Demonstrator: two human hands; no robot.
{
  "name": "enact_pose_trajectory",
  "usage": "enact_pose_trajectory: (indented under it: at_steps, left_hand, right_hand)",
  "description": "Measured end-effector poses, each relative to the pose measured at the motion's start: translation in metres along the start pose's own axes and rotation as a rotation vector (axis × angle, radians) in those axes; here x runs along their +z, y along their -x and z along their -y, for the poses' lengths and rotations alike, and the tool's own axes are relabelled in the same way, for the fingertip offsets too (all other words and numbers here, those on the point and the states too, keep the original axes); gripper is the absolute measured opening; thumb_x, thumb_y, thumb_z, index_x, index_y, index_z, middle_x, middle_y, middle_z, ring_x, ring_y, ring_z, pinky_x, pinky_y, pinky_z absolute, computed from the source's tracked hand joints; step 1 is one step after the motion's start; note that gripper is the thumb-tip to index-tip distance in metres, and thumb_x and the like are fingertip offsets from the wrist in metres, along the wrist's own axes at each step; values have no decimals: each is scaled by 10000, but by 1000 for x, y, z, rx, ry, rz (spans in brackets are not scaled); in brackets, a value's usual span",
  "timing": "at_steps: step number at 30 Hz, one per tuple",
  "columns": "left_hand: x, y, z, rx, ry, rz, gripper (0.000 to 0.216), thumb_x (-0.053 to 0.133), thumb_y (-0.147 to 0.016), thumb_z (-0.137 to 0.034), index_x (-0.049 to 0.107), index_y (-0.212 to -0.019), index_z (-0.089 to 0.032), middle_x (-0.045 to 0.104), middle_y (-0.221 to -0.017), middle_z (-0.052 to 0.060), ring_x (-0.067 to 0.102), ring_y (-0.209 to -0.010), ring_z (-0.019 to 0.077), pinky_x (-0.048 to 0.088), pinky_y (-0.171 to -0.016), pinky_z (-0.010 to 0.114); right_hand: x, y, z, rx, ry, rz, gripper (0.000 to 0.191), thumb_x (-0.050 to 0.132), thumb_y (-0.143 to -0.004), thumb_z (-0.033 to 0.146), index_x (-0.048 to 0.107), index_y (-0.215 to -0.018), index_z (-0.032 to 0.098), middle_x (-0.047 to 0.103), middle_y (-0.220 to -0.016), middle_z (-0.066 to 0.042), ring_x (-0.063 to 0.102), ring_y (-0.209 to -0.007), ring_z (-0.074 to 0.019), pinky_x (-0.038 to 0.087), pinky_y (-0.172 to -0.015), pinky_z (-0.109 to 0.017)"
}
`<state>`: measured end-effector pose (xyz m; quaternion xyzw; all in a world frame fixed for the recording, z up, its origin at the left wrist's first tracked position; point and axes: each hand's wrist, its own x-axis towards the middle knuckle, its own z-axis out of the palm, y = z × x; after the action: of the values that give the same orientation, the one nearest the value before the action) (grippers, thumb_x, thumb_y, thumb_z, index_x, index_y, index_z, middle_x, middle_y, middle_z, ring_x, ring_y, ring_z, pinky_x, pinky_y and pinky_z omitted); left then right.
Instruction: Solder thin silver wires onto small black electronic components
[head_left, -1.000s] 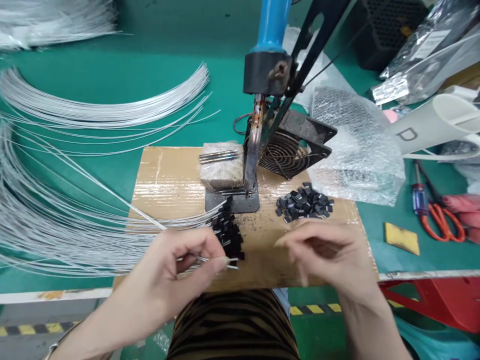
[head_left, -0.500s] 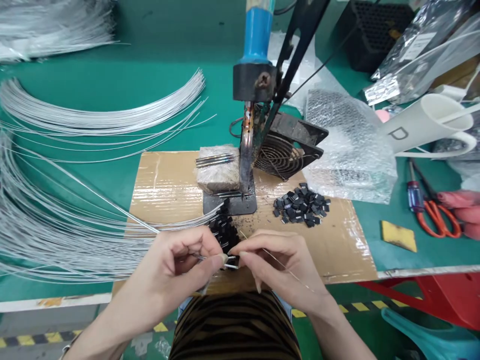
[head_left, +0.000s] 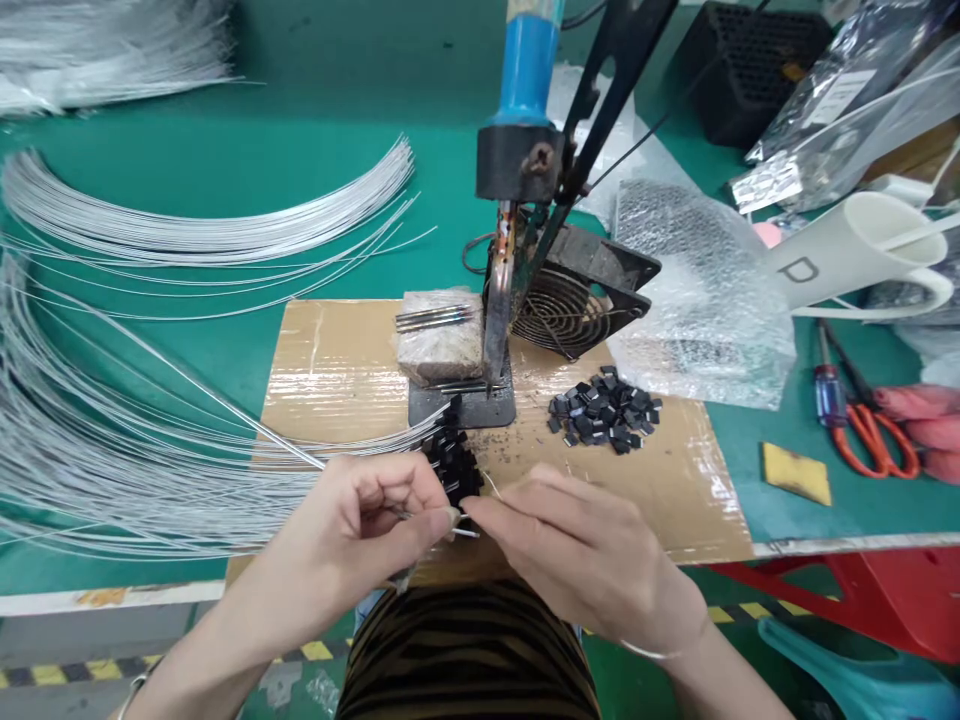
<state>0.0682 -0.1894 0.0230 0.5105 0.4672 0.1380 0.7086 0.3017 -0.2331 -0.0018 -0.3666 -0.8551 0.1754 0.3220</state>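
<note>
My left hand (head_left: 367, 525) pinches the end of a thin silver wire (head_left: 225, 400) that runs off to the upper left; its bare tip pokes out past my fingertips. My right hand (head_left: 585, 555) is closed in a pinch right beside that tip, fingertips almost touching the left ones, and a fine wire strand rises by its fingers; what it holds is too small to make out. Just behind both hands a row of small black parts (head_left: 452, 462) sits on wire ends. A loose pile of black parts (head_left: 604, 410) lies on the cardboard mat (head_left: 337, 370).
A blue-handled soldering iron on its stand (head_left: 506, 250) points down at a metal plate, with a fan (head_left: 574, 300) behind. Bundles of silver wires (head_left: 150, 220) spread left. Bubble wrap (head_left: 697, 290), a white cup (head_left: 862, 255), scissors (head_left: 870, 430) and a yellow sponge (head_left: 796, 472) lie right.
My right hand came in from the right of the mat to meet my left hand at the wire tip, and it has turned further over. The left hand barely moved.
</note>
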Motion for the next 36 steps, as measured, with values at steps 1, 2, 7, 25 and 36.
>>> enact_pose_trajectory:
  at_steps: [1, 2, 7, 25, 36]
  left_hand:
    - [0, 0, 0, -2, 4, 4, 311, 659, -981, -385, 602, -749, -185, 434, -591, -70, 298, -530, 76, 211, -481, 200]
    - [-1, 0, 1, 3, 10, 7, 311, 661, -979, -383, 605, -747, -185, 433, -590, -71, 295, -528, 75, 210, -478, 198]
    - [-4, 3, 2, 35, 22, -77, 298, 674, -966, -382, 652, -739, -190, 441, -582, -66, 320, -527, 74, 226, -483, 191]
    - [8, 9, 12, 165, -355, -229, 270, 589, -1016, -383, 704, -846, -208, 584, -657, -10, 422, -555, 118, 299, -482, 230]
    - [28, 7, 14, 355, -422, -498, 182, 649, -950, -241, 707, -778, -233, 499, -574, -63, 381, -508, 100, 311, -493, 236]
  right_hand:
    - [-3, 2, 0, -31, 76, 47, 297, 538, -1030, 58, 686, -1287, 56, 788, -962, -89, 695, -849, -209, 603, -670, -314]
    - [-6, 5, 0, -49, 133, 86, 325, 526, -1030, 57, 670, -1321, 52, 794, -1003, -93, 701, -897, -225, 596, -647, -320]
    - [-17, 10, -1, 34, 84, -136, 302, 616, -966, -16, 725, -1236, 63, 799, -1003, -85, 710, -897, -187, 595, -786, -300]
    - [18, -9, 12, 926, -1188, -203, 109, 848, -873, 309, 867, -905, 207, 698, -705, -5, 579, -510, -64, 475, -471, -154]
    - [44, -2, 24, 1041, -1412, -413, 213, 858, -873, 380, 819, -813, 179, 621, -555, 44, 448, -328, -8, 326, -332, -103]
